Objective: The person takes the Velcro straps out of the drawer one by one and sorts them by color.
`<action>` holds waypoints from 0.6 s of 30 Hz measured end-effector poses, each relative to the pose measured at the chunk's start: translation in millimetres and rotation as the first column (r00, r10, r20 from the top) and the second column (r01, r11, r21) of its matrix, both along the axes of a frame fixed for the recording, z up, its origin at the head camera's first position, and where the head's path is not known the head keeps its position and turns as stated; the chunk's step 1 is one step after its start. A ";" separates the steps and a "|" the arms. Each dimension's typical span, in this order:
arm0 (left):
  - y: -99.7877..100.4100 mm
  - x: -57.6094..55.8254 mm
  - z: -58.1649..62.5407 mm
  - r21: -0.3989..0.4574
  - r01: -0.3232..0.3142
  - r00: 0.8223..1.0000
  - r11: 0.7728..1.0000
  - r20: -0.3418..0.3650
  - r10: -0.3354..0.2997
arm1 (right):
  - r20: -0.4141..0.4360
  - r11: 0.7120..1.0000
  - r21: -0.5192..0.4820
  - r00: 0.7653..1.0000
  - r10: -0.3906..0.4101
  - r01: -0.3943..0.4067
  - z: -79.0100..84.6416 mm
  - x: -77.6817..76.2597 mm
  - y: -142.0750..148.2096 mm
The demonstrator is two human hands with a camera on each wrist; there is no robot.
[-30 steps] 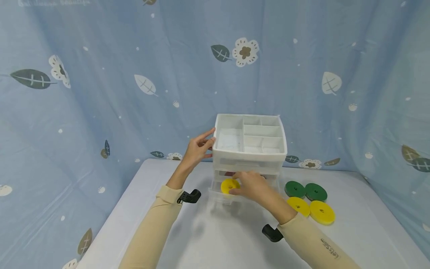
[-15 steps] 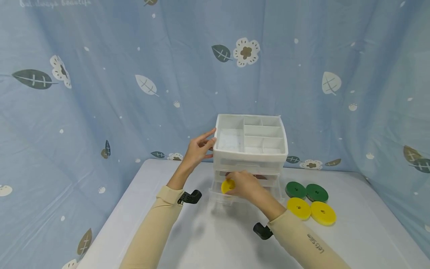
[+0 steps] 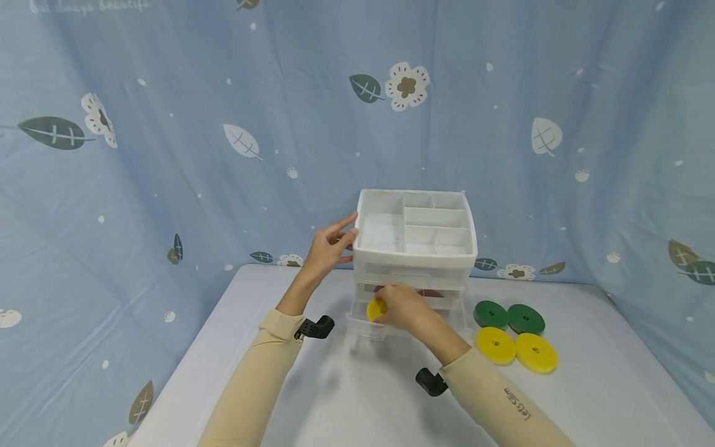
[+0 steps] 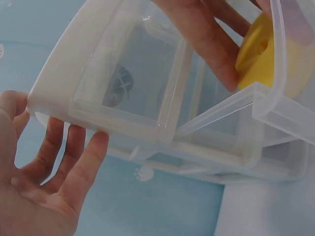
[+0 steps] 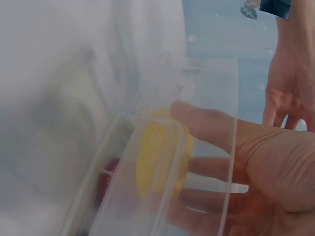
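Note:
A white plastic drawer unit (image 3: 416, 257) with a divided top tray stands on the table. Its clear bottom drawer (image 3: 367, 329) is pulled out toward me. My right hand (image 3: 410, 308) pinches a thick yellow disc (image 3: 376, 310) with a small centre hole, thumb on one side and fingers on the other. In the right wrist view the yellow disc (image 5: 160, 160) shows tilted up on edge through the clear drawer wall, with a dark red thing (image 5: 106, 184) beyond. My left hand (image 3: 328, 247) rests its extended fingertips against the unit's left side; the left wrist view shows these fingers (image 4: 81, 169) spread along its edge.
To the right of the unit, two green discs (image 3: 526, 319) lie on the white table (image 3: 335, 403), with two yellow discs (image 3: 536, 352) in front of them. A patterned blue curtain (image 3: 313, 124) hangs close behind and around the table.
The yellow disc has turned from facing up to tilted on edge. My right hand has shifted slightly left with it over the bottom drawer. The left hand has stayed put.

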State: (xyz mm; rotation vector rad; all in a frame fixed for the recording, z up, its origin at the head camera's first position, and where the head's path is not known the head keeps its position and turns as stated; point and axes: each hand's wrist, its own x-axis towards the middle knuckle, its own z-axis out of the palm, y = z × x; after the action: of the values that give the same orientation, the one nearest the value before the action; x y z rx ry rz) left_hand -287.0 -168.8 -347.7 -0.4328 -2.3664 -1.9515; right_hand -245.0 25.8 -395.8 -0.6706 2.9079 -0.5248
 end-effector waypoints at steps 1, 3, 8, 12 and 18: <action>0.0 -0.1 -0.2 -0.002 -0.001 1.000 1.000 0.000 0.001 | -0.002 1.000 -0.004 1.000 0.001 -0.001 -0.5 0.1 0.1; 0.1 -0.2 -0.6 -0.004 -0.003 1.000 1.000 0.000 0.003 | -0.009 1.000 -0.013 1.000 0.003 -0.003 -1.5 0.3 0.5; 0.2 -0.2 -0.5 -0.003 -0.003 1.000 1.000 -0.005 0.003 | -0.038 1.000 -0.024 0.999 0.005 -0.006 -4.8 -0.5 1.4; -0.2 0.3 -0.2 0.001 0.002 1.000 1.000 -0.008 -0.002 | -0.050 1.000 -0.027 0.999 0.006 -0.007 -7.2 -0.7 1.9; -0.1 1.2 0.1 0.004 0.006 1.000 1.000 -0.004 -0.006 | -0.057 0.999 -0.032 0.998 0.001 -0.002 -7.1 0.4 2.5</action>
State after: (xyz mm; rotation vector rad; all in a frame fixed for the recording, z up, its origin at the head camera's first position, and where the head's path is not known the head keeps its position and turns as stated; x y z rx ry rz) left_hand -285.9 -169.0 -347.7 -0.4438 -2.3610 -1.9563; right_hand -244.6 28.4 -402.9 -0.7032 2.9572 -0.5627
